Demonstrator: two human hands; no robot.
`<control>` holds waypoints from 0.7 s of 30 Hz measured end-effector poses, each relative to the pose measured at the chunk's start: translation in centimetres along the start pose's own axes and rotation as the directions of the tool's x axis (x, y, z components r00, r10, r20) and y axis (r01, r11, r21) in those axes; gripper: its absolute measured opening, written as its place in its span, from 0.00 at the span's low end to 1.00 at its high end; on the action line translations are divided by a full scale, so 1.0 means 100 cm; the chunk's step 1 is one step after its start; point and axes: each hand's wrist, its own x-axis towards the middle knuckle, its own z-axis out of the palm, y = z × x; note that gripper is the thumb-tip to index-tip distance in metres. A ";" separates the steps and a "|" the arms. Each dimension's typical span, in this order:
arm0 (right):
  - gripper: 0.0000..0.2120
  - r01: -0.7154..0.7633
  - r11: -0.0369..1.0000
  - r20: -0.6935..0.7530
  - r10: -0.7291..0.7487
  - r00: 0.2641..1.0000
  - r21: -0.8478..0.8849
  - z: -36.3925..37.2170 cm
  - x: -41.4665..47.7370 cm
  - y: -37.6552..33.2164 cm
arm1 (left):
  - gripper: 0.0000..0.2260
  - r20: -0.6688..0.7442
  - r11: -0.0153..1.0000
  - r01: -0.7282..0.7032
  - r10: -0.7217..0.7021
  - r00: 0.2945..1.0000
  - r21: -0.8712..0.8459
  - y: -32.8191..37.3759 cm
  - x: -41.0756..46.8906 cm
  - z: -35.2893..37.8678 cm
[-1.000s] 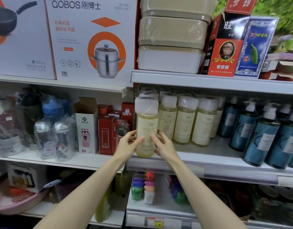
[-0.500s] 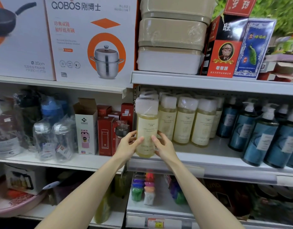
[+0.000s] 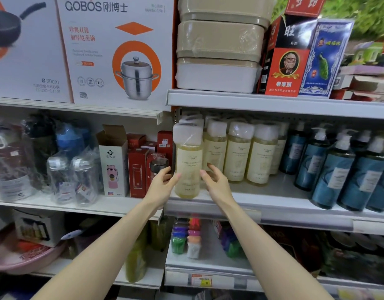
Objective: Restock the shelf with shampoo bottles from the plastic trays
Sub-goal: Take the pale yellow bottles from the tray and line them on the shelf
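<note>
Left hand (image 3: 163,185): forearm extended forward, fingers loosely spread. Right hand (image 3: 217,182): forearm extended, fingers relaxed. Palms facing each other.

A pale yellow shampoo bottle (image 3: 187,165) with a cream label and wrapped white cap stands upright at the front left of the shelf (image 3: 277,189), just beside matching bottles (image 3: 238,154).

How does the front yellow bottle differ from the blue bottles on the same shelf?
The yellow bottle is pale and clear, the blue bottles dark teal. The yellow bottle has a flat wrapped white cap, the blue bottles white pumps. Both stand upright with pale labels.
</note>
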 end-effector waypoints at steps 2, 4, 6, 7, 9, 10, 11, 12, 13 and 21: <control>0.26 0.023 1.000 0.000 -0.023 1.000 0.004 -0.013 -0.004 -0.003 | 0.27 -0.041 0.999 -0.010 0.011 0.999 0.031 0.005 -0.008 0.001; 0.25 0.029 0.999 0.016 -0.029 0.999 0.025 -0.027 -0.011 -0.004 | 0.25 -0.071 0.999 -0.020 0.022 0.997 0.032 0.012 -0.017 0.007; 0.25 0.024 0.998 0.020 -0.025 1.000 0.051 -0.042 -0.018 -0.003 | 0.23 -0.088 0.999 -0.034 0.035 0.996 0.017 0.018 -0.029 0.018; 0.24 0.019 0.998 0.018 -0.020 1.000 0.057 -0.050 -0.021 -0.002 | 0.23 -0.089 0.999 -0.043 0.043 0.995 0.007 0.022 -0.036 0.026; 0.24 0.007 0.998 0.019 -0.008 1.000 0.056 -0.069 -0.028 -0.001 | 0.23 -0.089 0.998 -0.060 0.059 0.994 -0.009 0.028 -0.050 0.043; 0.24 0.004 0.999 0.020 -0.005 1.000 0.051 -0.079 -0.033 0.001 | 0.23 -0.094 0.998 -0.063 0.061 0.994 -0.018 0.031 -0.057 0.053; 0.24 0.002 0.999 0.021 -0.003 1.000 0.046 -0.091 -0.039 0.002 | 0.23 -0.099 0.998 -0.059 0.056 0.994 -0.031 0.033 -0.063 0.064; 0.23 0.000 0.999 0.022 -0.001 1.000 0.041 -0.103 -0.045 0.004 | 0.23 -0.099 0.998 -0.045 0.040 0.994 -0.051 0.036 -0.069 0.075; 0.21 -0.001 0.999 0.019 0.000 1.000 0.036 -0.115 -0.051 0.007 | 0.23 -0.093 0.997 -0.022 0.015 0.996 -0.073 0.037 -0.077 0.088; 0.17 -0.032 0.999 0.080 0.030 0.996 0.017 -0.201 -0.107 0.050 | 0.23 -0.038 0.995 0.056 -0.059 0.998 -0.084 0.020 -0.149 0.186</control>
